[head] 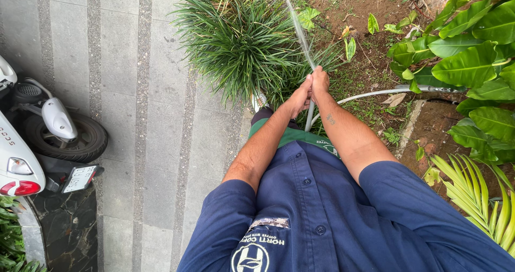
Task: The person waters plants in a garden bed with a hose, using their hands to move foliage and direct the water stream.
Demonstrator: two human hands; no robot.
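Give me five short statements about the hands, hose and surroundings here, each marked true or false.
1. Both the left hand and right hand grip the end of the pale flexible hose. True.
2. Water sprays up and away from the hands. True.
3. The hose runs off to the left across the grey paved walkway. False: it runs right, towards the broad-leaved green plants.
4. A white scooter stands on the left. True.
5. The long-bladed grassy clump is brown and dry. False: it is green.

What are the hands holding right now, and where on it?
Both hands, left hand and right hand, grip the pale hose at its outlet end, where a water jet sprays out over the grassy plant.
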